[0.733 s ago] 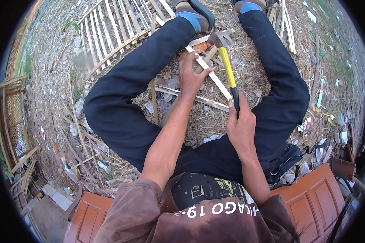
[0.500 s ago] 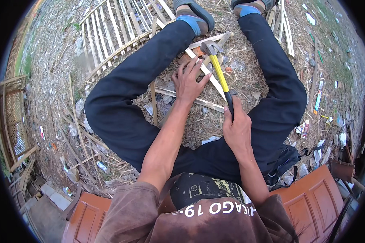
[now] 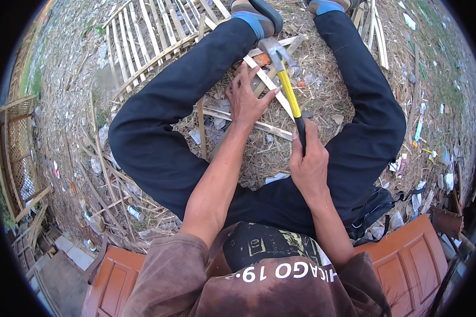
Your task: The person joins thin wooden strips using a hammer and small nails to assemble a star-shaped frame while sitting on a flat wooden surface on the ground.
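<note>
A hammer (image 3: 287, 90) with a grey claw head and a yellow and black handle is in my right hand (image 3: 310, 158), the fingers wrapped round its black grip. Its slightly blurred head is over the far end of a pale wooden strip (image 3: 265, 78). My left hand (image 3: 245, 103) is beside that strip, fingertips at its far left edge and thumb across it nearer me. The strip lies slantwise over other slats (image 3: 269, 130) on the ground between my legs. My left palm's underside is hidden.
A slatted wooden frame (image 3: 143, 42) lies beyond my left leg; more slats (image 3: 374, 37) lie by my right foot. Straw and litter cover the ground. Brown panelled boards (image 3: 404, 267) are behind me on both sides. A lattice panel (image 3: 18, 153) stands far left.
The hammer head has risen slightly away from the strip toward the far side. My left fingers have drawn closer together along the strip; both forearms are nearly in place.
</note>
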Action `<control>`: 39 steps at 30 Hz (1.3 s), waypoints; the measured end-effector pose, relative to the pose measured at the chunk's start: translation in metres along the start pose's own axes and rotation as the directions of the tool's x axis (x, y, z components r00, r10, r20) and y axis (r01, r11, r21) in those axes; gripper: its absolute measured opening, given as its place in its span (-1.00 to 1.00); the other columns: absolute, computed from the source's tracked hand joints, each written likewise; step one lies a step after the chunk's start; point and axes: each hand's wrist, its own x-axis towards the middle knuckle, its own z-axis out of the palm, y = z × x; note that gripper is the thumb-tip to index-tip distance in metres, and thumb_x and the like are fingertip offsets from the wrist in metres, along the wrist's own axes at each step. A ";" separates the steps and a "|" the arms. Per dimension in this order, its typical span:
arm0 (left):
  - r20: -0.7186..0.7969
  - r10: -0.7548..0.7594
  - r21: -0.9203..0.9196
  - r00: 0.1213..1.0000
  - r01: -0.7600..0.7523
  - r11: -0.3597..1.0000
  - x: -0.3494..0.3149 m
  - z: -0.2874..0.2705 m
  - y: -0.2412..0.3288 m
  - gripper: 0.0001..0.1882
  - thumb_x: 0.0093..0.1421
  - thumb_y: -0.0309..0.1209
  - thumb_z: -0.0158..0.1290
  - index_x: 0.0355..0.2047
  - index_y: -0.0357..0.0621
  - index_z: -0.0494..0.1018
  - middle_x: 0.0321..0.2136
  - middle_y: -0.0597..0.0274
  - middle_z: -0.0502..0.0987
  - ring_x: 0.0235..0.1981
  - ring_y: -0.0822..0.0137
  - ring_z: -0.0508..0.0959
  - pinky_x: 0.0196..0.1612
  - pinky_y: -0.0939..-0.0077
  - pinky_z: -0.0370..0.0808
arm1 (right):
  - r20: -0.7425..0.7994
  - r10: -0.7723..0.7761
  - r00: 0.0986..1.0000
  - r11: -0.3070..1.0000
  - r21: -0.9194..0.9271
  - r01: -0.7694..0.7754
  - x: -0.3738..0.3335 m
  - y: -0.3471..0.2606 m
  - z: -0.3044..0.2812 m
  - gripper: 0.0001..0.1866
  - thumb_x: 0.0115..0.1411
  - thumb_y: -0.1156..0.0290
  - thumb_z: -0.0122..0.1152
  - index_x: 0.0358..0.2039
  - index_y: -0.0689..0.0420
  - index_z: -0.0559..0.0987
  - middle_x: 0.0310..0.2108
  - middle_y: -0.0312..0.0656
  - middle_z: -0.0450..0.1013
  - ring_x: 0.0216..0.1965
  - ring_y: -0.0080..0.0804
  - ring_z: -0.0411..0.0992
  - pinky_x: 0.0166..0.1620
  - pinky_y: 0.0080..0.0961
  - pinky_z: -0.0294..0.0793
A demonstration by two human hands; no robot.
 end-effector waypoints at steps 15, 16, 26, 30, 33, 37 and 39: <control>0.015 -0.001 -0.006 1.000 0.001 1.000 0.002 0.004 0.001 0.06 -0.04 -0.15 0.40 0.37 -0.17 0.05 0.26 0.21 0.36 0.29 0.06 0.25 0.31 -0.03 0.08 | 0.163 0.183 0.969 0.964 -0.222 -0.145 0.008 0.010 0.002 -0.68 0.25 0.57 0.12 0.03 0.31 0.41 -0.41 0.27 0.49 -0.35 0.28 0.51 -0.35 0.03 0.44; 0.002 0.005 -0.047 1.000 -0.005 0.999 0.004 0.005 0.001 0.03 -0.03 -0.09 0.40 0.34 -0.16 0.10 0.23 0.23 0.40 0.28 0.07 0.26 0.30 -0.05 0.07 | 0.134 0.158 0.978 0.977 -0.167 -0.135 0.011 0.004 -0.003 -0.68 0.25 0.57 0.12 0.03 0.32 0.42 -0.40 0.27 0.50 -0.35 0.28 0.51 -0.34 0.02 0.45; -0.056 0.011 -0.073 0.998 -0.015 0.997 0.001 0.006 -0.001 -0.01 -0.04 -0.05 0.41 0.32 -0.10 0.16 0.20 0.24 0.42 0.26 0.09 0.27 0.29 -0.06 0.07 | 0.207 0.275 0.939 0.951 -0.200 -0.234 0.003 0.014 0.000 -0.68 0.28 0.54 0.07 0.04 0.30 0.39 -0.42 0.28 0.49 -0.36 0.30 0.51 -0.35 0.06 0.43; -0.044 0.023 -0.078 0.999 -0.027 0.997 0.002 0.008 -0.005 -0.04 -0.05 -0.05 0.41 0.29 -0.07 0.22 0.18 0.20 0.43 0.26 0.09 0.28 0.29 -0.06 0.09 | 0.103 0.196 0.975 0.978 -0.090 -0.187 0.007 -0.003 -0.008 -0.67 0.27 0.56 0.08 0.05 0.32 0.39 -0.43 0.26 0.49 -0.37 0.31 0.50 -0.34 0.05 0.43; -0.055 0.034 -0.058 0.998 -0.037 0.998 0.002 0.006 -0.006 -0.06 -0.05 -0.04 0.41 0.28 -0.05 0.24 0.15 0.17 0.44 0.23 0.08 0.30 0.28 -0.07 0.10 | 0.032 0.080 0.996 0.997 -0.020 -0.079 0.007 -0.005 -0.006 -0.67 0.26 0.57 0.10 0.04 0.34 0.40 -0.42 0.25 0.49 -0.36 0.30 0.50 -0.33 0.04 0.43; -0.029 0.002 -0.096 1.000 -0.005 0.995 0.003 0.008 -0.003 -0.07 -0.04 -0.04 0.40 0.27 -0.07 0.25 0.15 0.17 0.45 0.23 0.07 0.30 0.28 -0.06 0.10 | 0.042 0.041 0.998 0.996 -0.085 -0.037 -0.002 0.019 0.004 -0.66 0.25 0.58 0.12 0.04 0.35 0.40 -0.39 0.26 0.50 -0.35 0.29 0.51 -0.32 0.03 0.44; -0.025 0.004 -0.094 1.000 -0.006 0.996 0.004 0.008 -0.002 -0.07 -0.04 -0.03 0.40 0.27 -0.08 0.25 0.15 0.17 0.45 0.23 0.07 0.30 0.28 -0.06 0.10 | 0.185 0.205 0.961 0.957 -0.246 -0.156 0.004 0.016 0.002 -0.65 0.24 0.58 0.13 0.04 0.35 0.41 -0.37 0.26 0.50 -0.34 0.28 0.51 -0.31 0.03 0.45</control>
